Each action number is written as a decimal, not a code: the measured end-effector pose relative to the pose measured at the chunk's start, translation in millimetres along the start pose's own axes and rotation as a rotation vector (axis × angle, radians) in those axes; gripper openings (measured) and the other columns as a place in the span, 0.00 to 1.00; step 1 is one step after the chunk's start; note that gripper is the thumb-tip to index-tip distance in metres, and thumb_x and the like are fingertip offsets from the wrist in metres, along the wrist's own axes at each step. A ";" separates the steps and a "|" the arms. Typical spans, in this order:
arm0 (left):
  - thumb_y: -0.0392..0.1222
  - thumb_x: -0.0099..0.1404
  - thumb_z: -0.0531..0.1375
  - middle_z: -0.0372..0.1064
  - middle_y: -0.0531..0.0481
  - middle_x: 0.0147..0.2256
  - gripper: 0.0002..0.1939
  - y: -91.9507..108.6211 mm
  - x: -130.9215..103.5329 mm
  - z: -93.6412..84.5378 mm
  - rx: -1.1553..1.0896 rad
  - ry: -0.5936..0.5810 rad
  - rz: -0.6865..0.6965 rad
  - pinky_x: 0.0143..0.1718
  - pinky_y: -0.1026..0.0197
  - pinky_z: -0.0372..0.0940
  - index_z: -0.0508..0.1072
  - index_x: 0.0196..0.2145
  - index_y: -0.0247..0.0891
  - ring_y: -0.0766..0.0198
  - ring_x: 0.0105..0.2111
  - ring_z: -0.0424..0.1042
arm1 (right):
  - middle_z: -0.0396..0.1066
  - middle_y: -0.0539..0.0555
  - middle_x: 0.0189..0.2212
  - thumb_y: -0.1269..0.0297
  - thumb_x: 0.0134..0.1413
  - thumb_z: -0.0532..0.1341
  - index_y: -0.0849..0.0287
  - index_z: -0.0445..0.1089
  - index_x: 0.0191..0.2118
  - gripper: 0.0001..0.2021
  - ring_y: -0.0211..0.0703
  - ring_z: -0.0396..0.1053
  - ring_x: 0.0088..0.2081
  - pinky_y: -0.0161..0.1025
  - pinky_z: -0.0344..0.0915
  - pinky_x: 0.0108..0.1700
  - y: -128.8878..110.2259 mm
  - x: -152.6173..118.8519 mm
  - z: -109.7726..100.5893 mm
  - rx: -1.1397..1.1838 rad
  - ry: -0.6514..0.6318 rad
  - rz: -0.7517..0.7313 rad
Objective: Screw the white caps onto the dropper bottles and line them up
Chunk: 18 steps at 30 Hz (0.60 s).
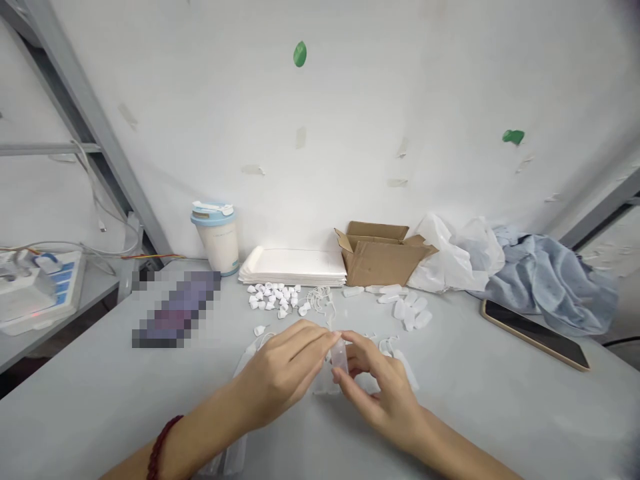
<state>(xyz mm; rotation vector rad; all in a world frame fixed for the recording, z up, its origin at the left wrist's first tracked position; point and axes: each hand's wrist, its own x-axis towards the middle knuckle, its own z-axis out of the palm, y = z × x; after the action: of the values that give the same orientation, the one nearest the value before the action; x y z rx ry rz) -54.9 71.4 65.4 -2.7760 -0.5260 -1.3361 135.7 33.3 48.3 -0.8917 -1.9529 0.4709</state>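
Small translucent vial, whitish, slender, between 2 hands

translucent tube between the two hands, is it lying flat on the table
No, the translucent tube stands nearly upright in the right hand, with the left hand at its top end.

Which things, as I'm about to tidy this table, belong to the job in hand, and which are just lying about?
Likely part of the job:
held translucent tube
loose translucent tubes near the cardboard box
small white pieces

Apparently just lying about:
lidded cup
dark-screened phone
blue cloth
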 end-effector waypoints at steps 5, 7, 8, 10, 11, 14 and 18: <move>0.25 0.65 0.52 0.73 0.40 0.42 0.23 4.0 0.8 6.1 0.043 0.052 0.056 0.42 0.53 0.72 0.61 0.57 0.31 0.57 0.43 0.73 | 0.69 0.49 0.27 0.67 0.60 0.55 0.56 0.56 0.53 0.16 0.37 0.73 0.25 0.34 0.71 0.28 -3.9 2.1 -1.9 0.196 -0.024 0.187; 0.24 0.64 0.53 0.73 0.38 0.44 0.23 7.3 0.3 5.5 0.054 0.029 0.072 0.44 0.53 0.72 0.61 0.57 0.30 0.56 0.45 0.72 | 0.69 0.48 0.27 0.64 0.60 0.56 0.56 0.57 0.52 0.15 0.38 0.74 0.26 0.35 0.71 0.29 -4.9 2.5 -2.3 0.261 -0.029 0.250; 0.24 0.64 0.53 0.72 0.38 0.44 0.23 9.1 -0.4 4.4 0.048 0.011 0.064 0.45 0.54 0.71 0.61 0.56 0.29 0.56 0.46 0.71 | 0.70 0.48 0.26 0.63 0.60 0.57 0.56 0.57 0.51 0.15 0.38 0.74 0.26 0.35 0.72 0.29 -5.3 2.5 -2.3 0.287 -0.032 0.271; 0.23 0.63 0.54 0.72 0.38 0.45 0.23 13.0 -2.5 1.3 0.019 -0.018 0.017 0.45 0.54 0.70 0.62 0.56 0.29 0.57 0.47 0.70 | 0.70 0.47 0.25 0.62 0.59 0.57 0.56 0.58 0.50 0.15 0.38 0.74 0.26 0.36 0.72 0.30 -6.0 2.2 -1.8 0.319 -0.042 0.284; 0.24 0.63 0.54 0.72 0.39 0.44 0.22 15.0 -3.8 -0.7 0.005 -0.026 -0.012 0.45 0.55 0.70 0.62 0.55 0.30 0.57 0.46 0.70 | 0.69 0.47 0.25 0.61 0.59 0.57 0.56 0.58 0.49 0.14 0.38 0.74 0.26 0.36 0.72 0.29 -6.2 2.0 -1.3 0.330 -0.049 0.282; 0.26 0.64 0.55 0.72 0.42 0.41 0.18 22.0 -8.6 -7.1 -0.007 -0.018 -0.107 0.42 0.56 0.71 0.65 0.52 0.32 0.59 0.41 0.71 | 0.68 0.46 0.24 0.62 0.58 0.58 0.56 0.57 0.49 0.14 0.38 0.74 0.26 0.34 0.70 0.28 -6.6 1.2 0.5 0.341 -0.077 0.287; 0.30 0.66 0.55 0.69 0.38 0.44 0.15 34.3 -15.2 -13.3 0.103 -0.038 -0.200 0.43 0.56 0.70 0.65 0.51 0.32 0.57 0.44 0.70 | 0.68 0.46 0.25 0.61 0.58 0.58 0.56 0.57 0.48 0.15 0.38 0.74 0.26 0.34 0.69 0.28 -8.8 0.8 3.2 0.344 -0.113 0.344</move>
<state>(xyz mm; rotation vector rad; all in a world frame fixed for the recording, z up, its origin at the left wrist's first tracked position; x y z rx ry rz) -63.2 32.5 66.7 -2.7297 -0.8693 -1.2509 129.1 28.0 52.7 -0.9924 -1.7463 1.0429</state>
